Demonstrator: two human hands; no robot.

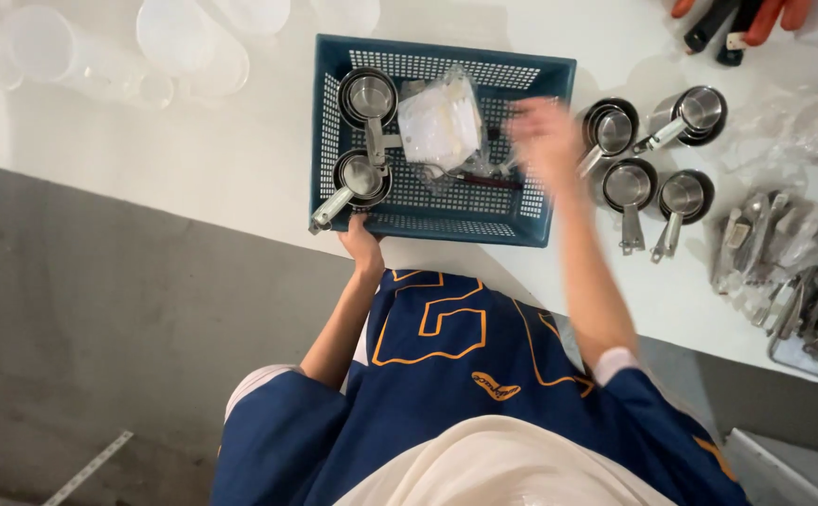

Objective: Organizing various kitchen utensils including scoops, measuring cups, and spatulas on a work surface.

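Left hand grips the blue basket rim on the desk; right hand, blurred over its right edge near the cups, finger state unclear; best keep the basket steadied

A white tabletop is seen carrying a blue perforated basket at its near edge; clear plastic cups are set far left, steel measuring cups right of the basket, bagged utensils at the right edge
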